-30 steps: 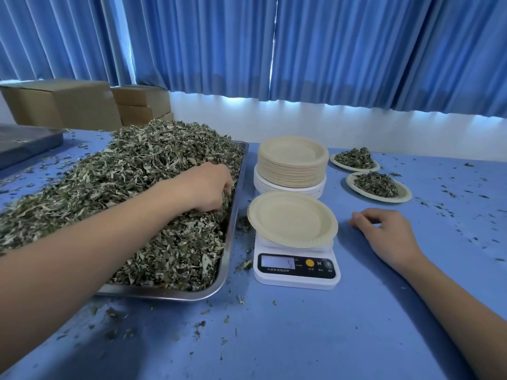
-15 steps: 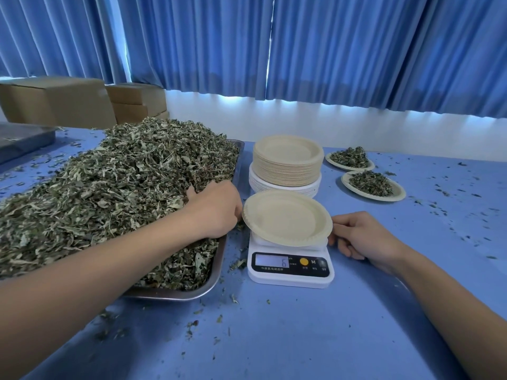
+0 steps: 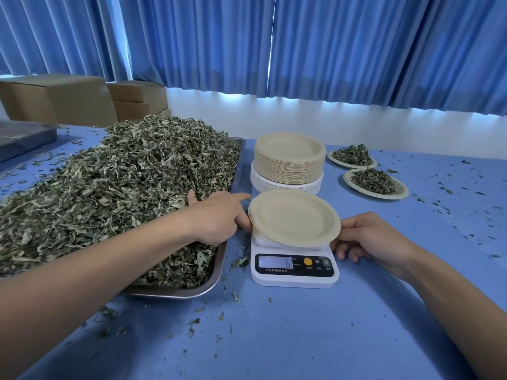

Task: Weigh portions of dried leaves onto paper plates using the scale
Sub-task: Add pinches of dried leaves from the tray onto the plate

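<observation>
Paper, thin and pressed: the empty paper plate [image 3: 293, 218] should weigh almost nothing, flex if squeezed and slide at a nudge, so I judge the rim the only sensible place to take it. It sits on the scale [image 3: 293, 278], overhanging the platform, directly between my hands. My right hand [image 3: 367, 237] has it by the rim nearest it, thumb on the edge and fingers curled underneath beside the scale body. My left hand [image 3: 219, 218] meets the opposite rim, forefinger straight and the others bent. I cannot tell whether they grip or merely touch.

Under that left wrist lie the dried leaves [image 3: 123, 193], which look brittle, light and prone to scatter, heaped in a metal tray [image 3: 216, 267]. A loose cupped handful should suit them. Beyond my fingertips stands a stack of spare plates [image 3: 288, 160]. Beyond the right hand, two filled plates [image 3: 375, 182] rest on the worktop [image 3: 301, 338].
</observation>
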The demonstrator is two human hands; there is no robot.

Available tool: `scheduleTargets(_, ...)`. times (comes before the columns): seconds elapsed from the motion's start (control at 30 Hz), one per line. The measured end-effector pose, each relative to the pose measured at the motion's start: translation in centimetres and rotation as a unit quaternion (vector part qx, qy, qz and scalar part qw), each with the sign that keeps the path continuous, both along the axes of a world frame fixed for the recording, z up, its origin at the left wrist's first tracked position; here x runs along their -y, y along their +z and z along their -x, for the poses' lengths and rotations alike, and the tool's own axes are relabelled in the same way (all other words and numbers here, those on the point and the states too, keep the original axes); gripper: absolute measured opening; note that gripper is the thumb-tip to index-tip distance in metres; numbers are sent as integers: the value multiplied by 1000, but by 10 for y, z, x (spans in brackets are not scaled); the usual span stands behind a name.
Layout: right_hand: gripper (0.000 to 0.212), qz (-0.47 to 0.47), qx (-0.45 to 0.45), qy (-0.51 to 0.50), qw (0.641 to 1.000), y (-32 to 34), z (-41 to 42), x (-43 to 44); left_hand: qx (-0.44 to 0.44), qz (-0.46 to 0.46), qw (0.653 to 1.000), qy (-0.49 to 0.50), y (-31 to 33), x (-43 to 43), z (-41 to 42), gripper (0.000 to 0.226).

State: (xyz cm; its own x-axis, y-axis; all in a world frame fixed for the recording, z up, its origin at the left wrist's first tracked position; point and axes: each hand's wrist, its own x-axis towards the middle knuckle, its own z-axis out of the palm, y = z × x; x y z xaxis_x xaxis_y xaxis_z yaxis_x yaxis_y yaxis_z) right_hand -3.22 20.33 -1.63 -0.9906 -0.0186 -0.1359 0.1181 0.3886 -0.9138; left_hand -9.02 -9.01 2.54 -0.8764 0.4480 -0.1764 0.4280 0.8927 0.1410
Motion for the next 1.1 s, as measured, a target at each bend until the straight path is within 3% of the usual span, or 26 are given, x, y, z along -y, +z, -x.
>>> scheduleTargets(0.3,26,-150,-61,-45,986,2,-7,17,-3,-40,999,29,-3,0,3,73)
scheduleTargets(0.57,25,-111,61,6,992,9,-13,11,-129,-142,979,67,-2,5,10,48)
scheduleTargets(0.73,21,-70,141,72,985,13,-16,1,-156,-44,981,101,9,19,16,30)
scheduleTargets(0.9,20,-52,152,80,984,12,-15,-2,-82,58,991,90,7,26,18,45)
scheduleTargets(1.1,20,-64,122,-15,990,10,-7,-13,-150,40,983,99,4,25,23,34)
